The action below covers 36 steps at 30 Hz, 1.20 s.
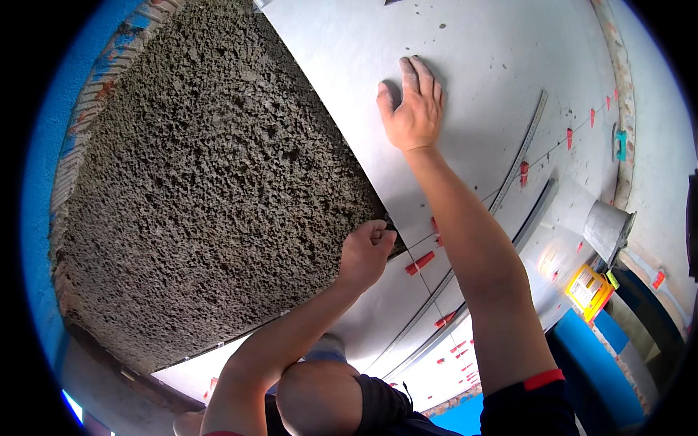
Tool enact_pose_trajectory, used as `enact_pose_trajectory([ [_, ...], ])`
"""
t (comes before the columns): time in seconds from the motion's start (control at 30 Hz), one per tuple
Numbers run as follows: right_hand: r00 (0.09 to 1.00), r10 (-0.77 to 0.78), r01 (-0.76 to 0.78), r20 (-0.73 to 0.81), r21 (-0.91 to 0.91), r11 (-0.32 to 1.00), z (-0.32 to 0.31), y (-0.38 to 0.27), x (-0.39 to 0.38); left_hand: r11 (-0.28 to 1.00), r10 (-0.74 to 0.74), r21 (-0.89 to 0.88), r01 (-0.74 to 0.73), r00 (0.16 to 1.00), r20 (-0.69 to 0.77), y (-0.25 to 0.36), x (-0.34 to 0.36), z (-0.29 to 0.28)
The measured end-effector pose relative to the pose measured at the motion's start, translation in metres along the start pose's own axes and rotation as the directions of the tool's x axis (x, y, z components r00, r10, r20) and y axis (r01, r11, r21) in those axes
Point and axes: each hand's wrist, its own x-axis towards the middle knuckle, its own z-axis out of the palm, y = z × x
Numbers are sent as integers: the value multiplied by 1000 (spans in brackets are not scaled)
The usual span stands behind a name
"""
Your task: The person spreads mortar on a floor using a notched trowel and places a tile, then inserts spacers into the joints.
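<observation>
My right hand lies flat on a large, pale grey floor tile, its fingers stretched forward and the thumb apart. At that tile's near left corner, my left hand is closed, with its fingers curled in and knuckles up. Whatever its fingertips may pinch is hidden. Under and beside this hand spreads a bed of rough, crumbly grey mortar, bordered by the tile edges. Red levelling wedges sit along the tile joint just right of my left hand.
A long metal ruler and a grey straight bar lie across the tiles on the right. Farther right stand a grey bucket and a yellow bucket. A blue wall bounds the mortar at left. Mortar crumbs dot the tile.
</observation>
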Motion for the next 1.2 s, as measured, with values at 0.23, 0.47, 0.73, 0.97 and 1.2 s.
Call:
enact_pose_trajectory([
  [0.23,1000,0,0,14,6,1000,0,0,2,985,11,170,-3,999,-45,16,8,14],
  [0.47,1000,11,-12,29,16,1000,-1,0,4,966,2,259,22,996,-94,22,12,19],
  [0.73,1000,10,-9,-15,46,999,1,-1,0,952,104,304,-43,977,-187,7,18,25],
  [0.97,997,-28,28,-72,3,1000,-3,-4,1,957,185,228,-179,983,-4,-5,0,12],
  [1.2,993,-67,64,-93,-30,997,9,12,-3,889,93,401,-222,944,316,-18,-136,-93],
])
